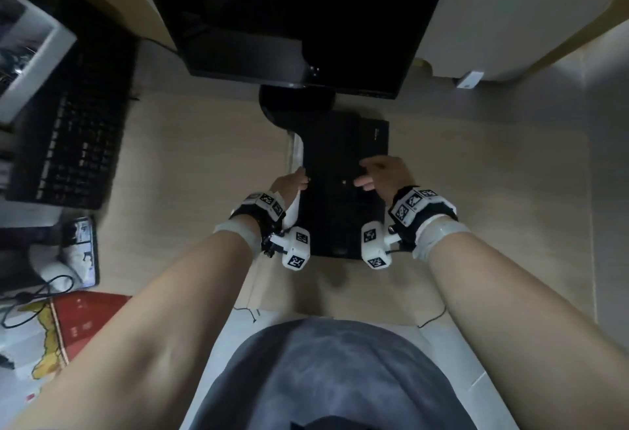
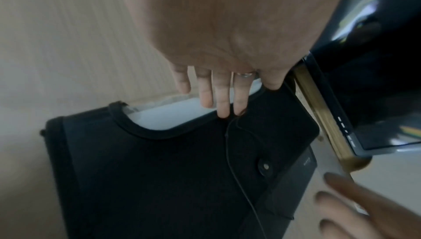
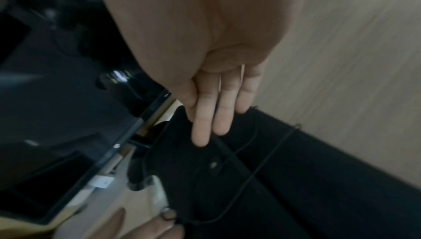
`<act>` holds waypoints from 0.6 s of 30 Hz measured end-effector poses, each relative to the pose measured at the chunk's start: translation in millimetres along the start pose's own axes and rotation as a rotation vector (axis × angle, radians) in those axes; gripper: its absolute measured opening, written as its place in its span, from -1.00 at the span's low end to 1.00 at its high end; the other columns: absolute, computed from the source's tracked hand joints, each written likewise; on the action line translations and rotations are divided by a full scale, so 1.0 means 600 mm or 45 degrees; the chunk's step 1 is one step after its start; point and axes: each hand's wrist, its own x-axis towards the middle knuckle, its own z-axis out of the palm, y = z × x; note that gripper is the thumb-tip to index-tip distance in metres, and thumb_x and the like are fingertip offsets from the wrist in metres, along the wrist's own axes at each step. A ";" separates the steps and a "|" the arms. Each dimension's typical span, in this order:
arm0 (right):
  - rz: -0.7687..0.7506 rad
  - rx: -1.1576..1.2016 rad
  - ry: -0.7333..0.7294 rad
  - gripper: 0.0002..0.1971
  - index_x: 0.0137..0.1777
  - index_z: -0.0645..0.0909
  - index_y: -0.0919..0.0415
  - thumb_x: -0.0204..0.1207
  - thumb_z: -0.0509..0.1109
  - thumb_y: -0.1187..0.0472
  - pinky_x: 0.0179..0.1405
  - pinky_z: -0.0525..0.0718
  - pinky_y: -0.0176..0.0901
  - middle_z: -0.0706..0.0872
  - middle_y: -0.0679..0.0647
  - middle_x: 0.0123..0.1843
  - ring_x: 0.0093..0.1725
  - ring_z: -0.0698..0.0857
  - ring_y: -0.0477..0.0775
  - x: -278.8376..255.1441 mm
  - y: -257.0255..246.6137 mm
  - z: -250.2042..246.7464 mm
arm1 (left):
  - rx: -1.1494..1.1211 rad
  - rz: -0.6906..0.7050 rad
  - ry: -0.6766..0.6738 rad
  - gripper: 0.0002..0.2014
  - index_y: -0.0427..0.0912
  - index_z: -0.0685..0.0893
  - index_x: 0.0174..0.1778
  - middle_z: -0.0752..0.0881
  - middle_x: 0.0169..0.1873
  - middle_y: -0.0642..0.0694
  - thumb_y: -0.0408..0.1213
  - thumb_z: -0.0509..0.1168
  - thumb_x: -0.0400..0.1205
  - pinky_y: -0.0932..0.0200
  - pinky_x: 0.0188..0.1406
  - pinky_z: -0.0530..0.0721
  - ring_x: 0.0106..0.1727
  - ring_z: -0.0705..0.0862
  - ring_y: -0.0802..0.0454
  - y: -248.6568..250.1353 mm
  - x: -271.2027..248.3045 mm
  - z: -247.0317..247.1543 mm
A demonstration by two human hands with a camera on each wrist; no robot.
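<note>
A black document folder (image 1: 343, 143) lies flat on the wooden desk (image 1: 204, 157) below the monitor. It has a round button (image 2: 265, 166) and a thin loose string (image 2: 230, 162) on its flap. A white sheet (image 2: 173, 115) shows at the folder's curved left opening. My left hand (image 1: 292, 183) is at that left edge, its straight fingers (image 2: 222, 102) across the sheet with the tips on the black rim. My right hand (image 1: 381, 174) is over the folder's upper right, with relaxed fingers (image 3: 212, 122) just above the button (image 3: 213, 165). It holds nothing.
A dark monitor (image 1: 296, 14) on a black stand (image 1: 296, 103) is just behind the folder. A black keyboard (image 1: 75, 130) and a white box (image 1: 30, 55) stand at the left. A phone (image 1: 81, 252), a cable and a red packet (image 1: 78, 324) lie at the near left.
</note>
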 end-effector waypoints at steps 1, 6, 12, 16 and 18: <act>0.037 -0.078 0.043 -0.75 0.07 0.73 0.03 0.65 0.22 0.25 0.12 0.73 -0.07 0.86 0.05 -0.10 0.00 0.80 0.08 0.003 0.019 -0.007 | 0.024 -0.026 0.002 -0.44 -0.27 0.55 0.45 0.61 0.39 -0.19 0.10 0.07 0.74 0.13 0.34 0.35 0.48 0.48 -0.13 0.001 0.006 0.007; 0.125 -0.132 0.082 -0.71 -0.17 0.75 -0.12 0.51 0.35 0.33 0.34 0.64 0.07 0.82 0.10 0.10 0.17 0.74 0.18 0.003 0.078 -0.008 | 0.494 0.048 0.025 -0.22 -0.05 0.42 0.51 0.54 0.41 -0.11 0.28 0.38 0.43 -0.03 0.39 0.53 0.35 0.57 -0.18 0.006 0.035 0.026; 0.026 -0.078 -0.058 -0.74 0.01 0.79 -0.11 0.49 0.43 0.29 -0.18 0.65 -0.34 0.82 -0.07 -0.17 -0.19 0.74 -0.13 -0.007 0.096 -0.004 | 0.825 0.276 0.206 -0.56 0.16 0.52 0.24 0.61 0.11 -0.04 0.11 0.42 0.47 -0.04 0.14 0.66 0.04 0.65 -0.09 -0.003 0.056 0.037; 0.126 -0.185 -0.239 -0.70 0.18 0.76 -0.10 0.51 0.44 0.22 -0.03 0.72 -0.24 0.80 -0.08 -0.11 -0.10 0.75 -0.06 0.006 0.108 0.025 | 0.819 0.254 0.169 -0.82 0.03 0.70 -0.14 0.66 -0.09 -0.03 0.04 0.44 0.52 0.05 0.09 0.65 -0.11 0.65 -0.01 0.004 0.071 0.032; 0.152 -0.244 -0.222 -0.69 0.18 0.77 -0.13 0.50 0.45 0.22 0.23 0.67 -0.11 0.80 -0.03 0.04 0.07 0.74 0.02 0.018 0.107 0.034 | 0.796 0.201 0.108 -0.74 -0.18 0.74 -0.10 0.68 -0.18 -0.08 -0.03 0.38 0.61 0.04 0.14 0.65 -0.13 0.65 -0.04 0.014 0.077 0.024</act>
